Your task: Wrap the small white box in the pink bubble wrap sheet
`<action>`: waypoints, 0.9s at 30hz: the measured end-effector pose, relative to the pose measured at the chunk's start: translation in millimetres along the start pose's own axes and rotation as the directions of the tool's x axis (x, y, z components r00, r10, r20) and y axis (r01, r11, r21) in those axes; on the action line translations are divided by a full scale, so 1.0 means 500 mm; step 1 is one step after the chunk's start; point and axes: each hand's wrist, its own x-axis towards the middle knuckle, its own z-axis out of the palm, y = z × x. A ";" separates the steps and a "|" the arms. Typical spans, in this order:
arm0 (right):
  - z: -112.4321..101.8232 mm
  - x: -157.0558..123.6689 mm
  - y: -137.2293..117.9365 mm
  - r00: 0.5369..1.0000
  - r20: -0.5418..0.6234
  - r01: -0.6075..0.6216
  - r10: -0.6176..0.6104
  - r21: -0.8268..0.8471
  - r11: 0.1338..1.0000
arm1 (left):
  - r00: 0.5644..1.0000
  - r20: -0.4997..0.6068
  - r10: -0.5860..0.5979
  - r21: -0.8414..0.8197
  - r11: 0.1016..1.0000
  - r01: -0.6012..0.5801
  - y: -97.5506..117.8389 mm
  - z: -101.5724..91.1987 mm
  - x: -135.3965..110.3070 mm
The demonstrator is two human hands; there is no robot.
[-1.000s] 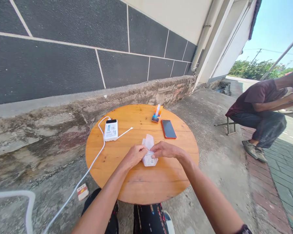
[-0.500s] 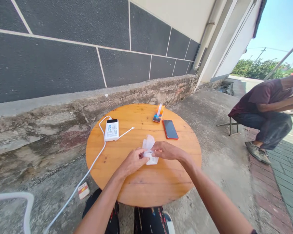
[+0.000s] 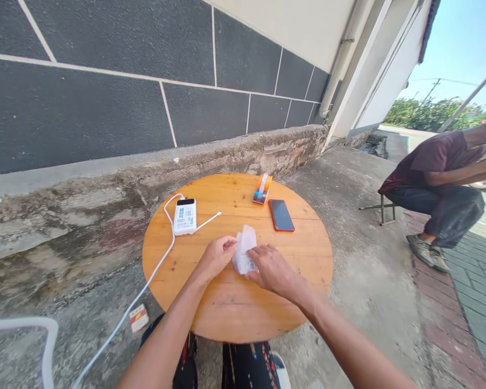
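Observation:
A small translucent plastic bag (image 3: 248, 239) lies near the middle of the round wooden table (image 3: 227, 319), with something white and printed showing at its lower part. My left hand (image 3: 215, 260) is closed, thumb and forefinger pinched at the bag's left edge. From the right, my right hand (image 3: 276, 270) grips the bag's lower part, thumb at the near edge and fingers across the top. Those fingers cover part of the bag.
A white power bank (image 3: 185, 217) with a white cable (image 3: 162, 265) sits at the left. An orange tape dispenser (image 3: 262, 190) and a red-edged phone (image 3: 281, 215) lie at the back right. Beyond the table, a person (image 3: 441, 173) sits on a low stool.
My left hand has shifted slightly left and up to the bag's edge. My right hand has come down and lies flatter over the bag, which now looks more stretched out.

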 end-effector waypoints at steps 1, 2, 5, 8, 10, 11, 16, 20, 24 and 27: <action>0.001 0.000 0.001 1.000 -0.002 0.001 -0.001 -0.001 1.000 | 1.000 -0.030 -0.003 0.067 0.998 0.005 0.003 0.002 0.010; 0.002 0.000 0.002 1.000 -0.004 0.000 0.000 0.000 1.000 | 0.999 -0.050 -0.007 0.116 0.993 0.013 0.006 0.006 0.020; 0.005 0.002 0.007 1.000 -0.010 -0.001 0.001 0.006 1.000 | 0.996 -0.083 -0.038 0.204 0.978 0.054 0.015 0.021 0.047; 0.008 0.003 0.010 1.000 -0.016 0.000 0.001 0.011 1.000 | 0.993 -0.097 -0.065 0.263 0.961 0.089 0.017 0.033 0.061; 0.007 0.003 0.010 1.000 -0.013 -0.003 0.003 0.016 1.000 | 0.994 -0.083 -0.075 0.286 0.954 0.096 0.015 0.035 0.064; 0.006 0.003 0.009 1.000 -0.009 -0.005 0.005 0.019 1.000 | 0.994 -0.073 -0.081 0.295 0.951 0.099 0.013 0.034 0.064; -0.003 0.005 0.007 1.000 0.011 -0.026 0.026 0.025 0.999 | 0.991 -0.002 -0.136 0.355 0.926 0.128 0.011 0.023 0.072; -0.003 0.010 0.011 0.999 0.034 -0.026 0.025 0.030 0.999 | 0.983 0.043 -0.177 0.419 0.897 0.143 0.021 0.016 0.079; -0.008 0.015 0.014 0.997 0.076 -0.018 0.015 0.030 0.999 | 0.981 0.046 -0.188 0.485 0.863 0.142 0.032 0.015 0.085; -0.022 0.024 0.017 0.991 0.131 -0.011 0.004 0.048 0.999 | 0.980 0.026 -0.196 0.531 0.833 0.152 0.035 0.010 0.092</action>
